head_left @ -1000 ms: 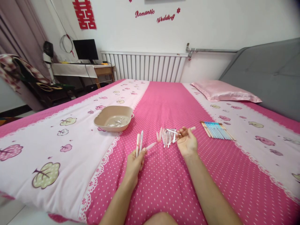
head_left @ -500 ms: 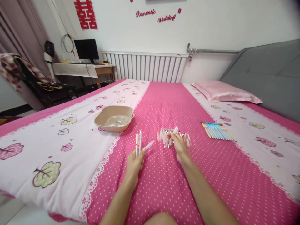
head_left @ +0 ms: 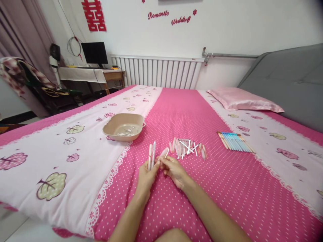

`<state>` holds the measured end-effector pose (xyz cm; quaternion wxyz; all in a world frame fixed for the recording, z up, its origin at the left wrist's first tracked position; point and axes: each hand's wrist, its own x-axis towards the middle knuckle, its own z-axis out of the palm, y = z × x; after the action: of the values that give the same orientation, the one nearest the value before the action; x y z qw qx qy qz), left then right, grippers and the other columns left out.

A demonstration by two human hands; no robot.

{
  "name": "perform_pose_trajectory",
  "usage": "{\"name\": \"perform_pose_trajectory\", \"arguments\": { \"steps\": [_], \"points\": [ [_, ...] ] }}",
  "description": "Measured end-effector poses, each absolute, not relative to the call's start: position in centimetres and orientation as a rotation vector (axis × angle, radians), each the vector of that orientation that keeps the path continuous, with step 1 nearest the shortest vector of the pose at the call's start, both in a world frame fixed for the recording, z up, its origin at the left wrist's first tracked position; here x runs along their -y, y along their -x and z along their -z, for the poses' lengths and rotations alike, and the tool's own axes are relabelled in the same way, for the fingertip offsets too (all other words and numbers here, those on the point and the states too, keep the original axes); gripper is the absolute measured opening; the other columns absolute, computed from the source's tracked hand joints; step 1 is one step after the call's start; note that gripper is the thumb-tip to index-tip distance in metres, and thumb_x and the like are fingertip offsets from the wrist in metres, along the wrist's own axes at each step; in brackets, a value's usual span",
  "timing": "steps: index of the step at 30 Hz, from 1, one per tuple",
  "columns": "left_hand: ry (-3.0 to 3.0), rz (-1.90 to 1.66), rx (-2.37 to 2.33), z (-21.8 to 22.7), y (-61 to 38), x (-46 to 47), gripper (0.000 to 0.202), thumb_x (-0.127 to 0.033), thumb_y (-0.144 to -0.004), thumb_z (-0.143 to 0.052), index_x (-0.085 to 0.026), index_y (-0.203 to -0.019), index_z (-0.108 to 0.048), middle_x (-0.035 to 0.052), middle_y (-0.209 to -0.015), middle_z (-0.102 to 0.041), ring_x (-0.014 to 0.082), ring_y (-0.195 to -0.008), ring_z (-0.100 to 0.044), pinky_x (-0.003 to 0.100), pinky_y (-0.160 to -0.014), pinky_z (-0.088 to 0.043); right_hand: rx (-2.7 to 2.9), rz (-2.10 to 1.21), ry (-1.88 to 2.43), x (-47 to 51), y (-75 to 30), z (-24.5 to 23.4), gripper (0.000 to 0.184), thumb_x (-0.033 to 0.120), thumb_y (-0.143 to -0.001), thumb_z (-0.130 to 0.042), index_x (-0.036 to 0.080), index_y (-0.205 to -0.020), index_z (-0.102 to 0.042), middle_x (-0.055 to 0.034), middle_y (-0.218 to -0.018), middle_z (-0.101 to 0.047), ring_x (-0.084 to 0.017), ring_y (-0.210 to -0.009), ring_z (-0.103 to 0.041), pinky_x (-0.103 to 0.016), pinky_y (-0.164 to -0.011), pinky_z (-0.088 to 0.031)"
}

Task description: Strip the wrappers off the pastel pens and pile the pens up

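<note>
My left hand is closed round two upright white-and-pink pens and a pink pen barrel that slants to the right. My right hand touches the left hand, its fingers pinched at the lower end of that pink barrel. Just beyond both hands, a loose pile of pink pen parts and thin white refills lies on the pink dotted bedspread.
A beige basin with small scraps inside sits to the left of the pile. A row of blue and tan pens lies to the right. A pink pillow and grey headboard are at the far right; a desk with a monitor stands beyond the bed.
My right hand has left the pile of pen parts and come back left to meet my left hand at the pink barrel. The left hand has barely moved.
</note>
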<state>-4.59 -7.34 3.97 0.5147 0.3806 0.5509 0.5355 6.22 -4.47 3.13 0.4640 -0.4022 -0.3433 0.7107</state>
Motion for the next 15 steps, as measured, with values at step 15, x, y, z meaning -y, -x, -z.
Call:
{"name": "perform_pose_trajectory", "arguments": {
  "steps": [15],
  "points": [
    [-0.886, -1.250, -1.402, -3.8, 4.7, 7.4, 0.042, -0.049, -0.056, -0.068, -0.014, -0.078, -0.057, -0.0089, -0.046, -0.037, 0.0044, -0.038, -0.030, 0.017, -0.037, -0.020, 0.770, -1.684, 0.950, 0.9, -9.0, -2.0, 0.016, 0.009, -0.064, -0.066, 0.016, -0.077, -0.061, -0.0011, -0.077, -0.064, -0.006, -0.057, -0.057, -0.016, -0.055, -0.049]
  ]
}}
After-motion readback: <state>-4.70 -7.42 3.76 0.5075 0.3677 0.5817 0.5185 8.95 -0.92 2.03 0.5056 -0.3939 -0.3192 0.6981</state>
